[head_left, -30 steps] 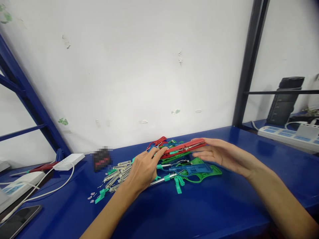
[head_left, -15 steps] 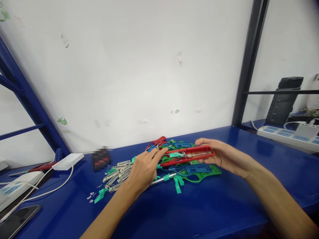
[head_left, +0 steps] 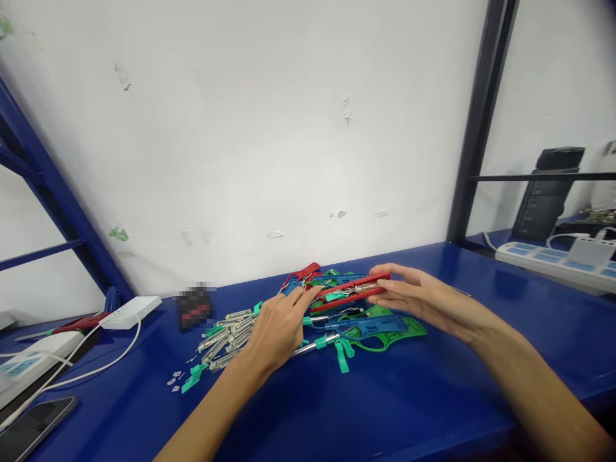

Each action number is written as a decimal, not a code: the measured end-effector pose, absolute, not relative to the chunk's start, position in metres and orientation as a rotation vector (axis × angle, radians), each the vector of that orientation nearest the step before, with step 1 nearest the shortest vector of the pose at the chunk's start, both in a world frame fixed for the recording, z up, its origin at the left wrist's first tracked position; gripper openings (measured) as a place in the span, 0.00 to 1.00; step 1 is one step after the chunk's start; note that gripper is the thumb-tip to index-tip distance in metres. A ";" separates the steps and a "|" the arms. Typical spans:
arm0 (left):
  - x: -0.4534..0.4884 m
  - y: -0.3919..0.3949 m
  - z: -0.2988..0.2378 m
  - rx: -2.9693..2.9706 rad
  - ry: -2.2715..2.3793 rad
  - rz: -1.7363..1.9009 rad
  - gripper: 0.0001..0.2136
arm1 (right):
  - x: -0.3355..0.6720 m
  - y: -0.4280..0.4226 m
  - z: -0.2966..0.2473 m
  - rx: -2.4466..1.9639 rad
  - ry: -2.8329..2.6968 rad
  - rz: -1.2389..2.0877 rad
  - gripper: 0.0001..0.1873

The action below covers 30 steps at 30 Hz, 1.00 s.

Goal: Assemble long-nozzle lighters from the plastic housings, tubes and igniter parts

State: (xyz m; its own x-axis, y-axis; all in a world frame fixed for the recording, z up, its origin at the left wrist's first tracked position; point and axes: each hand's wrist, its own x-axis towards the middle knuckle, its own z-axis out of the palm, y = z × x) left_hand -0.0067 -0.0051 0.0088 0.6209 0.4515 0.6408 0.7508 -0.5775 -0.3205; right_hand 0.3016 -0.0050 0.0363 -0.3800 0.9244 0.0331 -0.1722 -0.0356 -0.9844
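An opened red lighter casing [head_left: 345, 301], apparently from a long-necked lighter, is held up between my hands. Inside it show a green trigger piece [head_left: 335, 296], a thin white wire and a clear tube [head_left: 367, 288]. My left hand [head_left: 282, 324] is closed on the casing's left end; its palm hides that end. Around the right end, my right hand [head_left: 426, 298] has its thumb and fingers wrapped. Beneath lie other lighters with blue [head_left: 380, 325] and green [head_left: 411, 328] casings, metal rods and green triggers [head_left: 342, 355].
Several clear tubes with metal ends [head_left: 219, 346] are heaped left of my left hand, beside small pale bits [head_left: 174, 382]. A pixelated dark object [head_left: 195, 307], a white box with cable [head_left: 132, 312], a phone [head_left: 36, 427] and red-handled scissors [head_left: 79, 323] lie further left.
My right hand has moved left, and its fingers now lie over the casing's right end and tube. That end of the red casing has shifted left and slightly up. My left hand stays put.
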 end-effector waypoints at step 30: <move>0.004 -0.019 0.016 -2.475 -1.051 -0.852 0.13 | 0.295 -0.006 0.036 -0.961 -1.506 1.464 0.31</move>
State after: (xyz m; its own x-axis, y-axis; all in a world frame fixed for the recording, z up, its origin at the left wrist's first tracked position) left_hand 0.0042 -0.0193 0.0164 0.5518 0.5420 0.6339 0.7324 -0.6784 -0.0575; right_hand 0.2951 -0.0061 0.0355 -0.3838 0.9225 0.0407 -0.0143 0.0381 -0.9992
